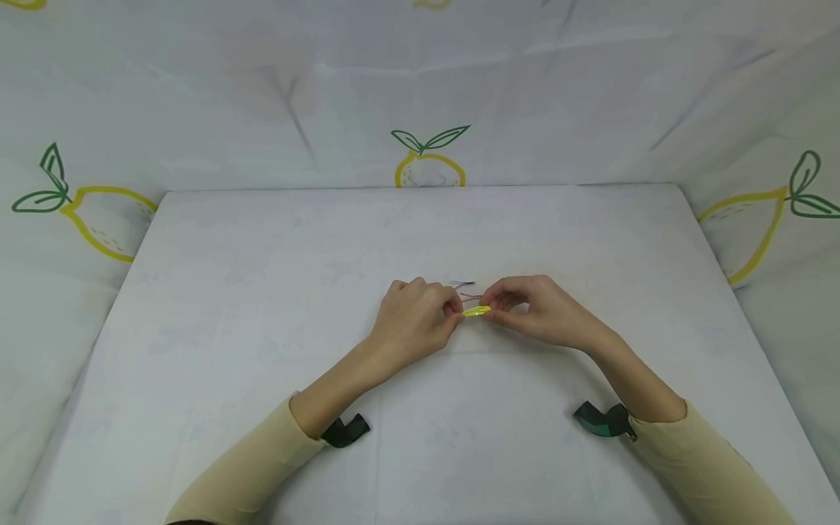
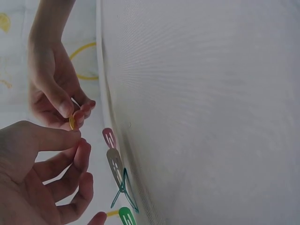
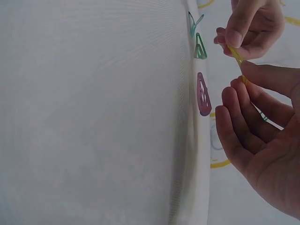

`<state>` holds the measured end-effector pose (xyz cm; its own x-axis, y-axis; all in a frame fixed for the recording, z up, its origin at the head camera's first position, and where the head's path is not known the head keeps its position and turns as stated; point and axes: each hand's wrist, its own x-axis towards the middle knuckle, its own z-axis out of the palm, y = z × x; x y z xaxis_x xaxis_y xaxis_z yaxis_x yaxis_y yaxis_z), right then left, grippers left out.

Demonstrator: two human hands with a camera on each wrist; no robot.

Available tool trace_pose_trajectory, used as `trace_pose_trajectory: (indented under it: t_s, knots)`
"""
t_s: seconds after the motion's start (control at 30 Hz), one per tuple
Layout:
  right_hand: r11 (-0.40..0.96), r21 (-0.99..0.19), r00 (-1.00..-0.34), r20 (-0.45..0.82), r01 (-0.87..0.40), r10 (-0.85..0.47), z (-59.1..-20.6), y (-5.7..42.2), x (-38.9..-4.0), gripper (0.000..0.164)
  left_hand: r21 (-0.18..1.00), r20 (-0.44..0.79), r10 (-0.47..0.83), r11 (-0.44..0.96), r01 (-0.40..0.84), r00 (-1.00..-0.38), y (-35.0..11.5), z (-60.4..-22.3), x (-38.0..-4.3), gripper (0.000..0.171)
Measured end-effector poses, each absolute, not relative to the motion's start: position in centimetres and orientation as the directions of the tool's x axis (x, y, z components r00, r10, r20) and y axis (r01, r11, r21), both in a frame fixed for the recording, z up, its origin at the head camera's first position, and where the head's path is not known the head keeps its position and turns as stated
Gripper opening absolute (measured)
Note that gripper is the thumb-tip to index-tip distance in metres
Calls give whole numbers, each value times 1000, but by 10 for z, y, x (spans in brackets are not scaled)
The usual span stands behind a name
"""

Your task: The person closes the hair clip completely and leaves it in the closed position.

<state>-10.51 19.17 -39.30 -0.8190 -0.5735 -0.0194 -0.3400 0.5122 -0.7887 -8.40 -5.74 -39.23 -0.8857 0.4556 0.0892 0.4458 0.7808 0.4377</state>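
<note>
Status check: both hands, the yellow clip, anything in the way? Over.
Left hand and right hand pinching opposite ends of yellow clip. Clip held between them. Other hair clips close by; nothing visibly blocking.

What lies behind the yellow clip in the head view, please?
Behind the yellow clip: a reddish clip and, farther back, a dark clip; whatever the left grip and right grip cover is hidden.
</note>
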Motion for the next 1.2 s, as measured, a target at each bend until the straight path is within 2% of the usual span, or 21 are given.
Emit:
trace_pose_trajectory:
  t_s: [0.37, 0.83, 1.2]
  knots:
    - [549, -763, -815, -52, -340, -577, -393, 189, -104, 17, 394, 37, 462, 808, 438, -886, -55, -392, -84, 5]
    - [573, -745, -807, -79, -342, -585, -396, 186, -107, 14, 300, 39, 472, 835, 461, -881, -50, -394, -85, 4]
    - [612, -712, -813, -99, -345, -574, -396, 184, -108, 13, 281, 38, 469, 843, 459, -883, -48, -394, -86, 4]
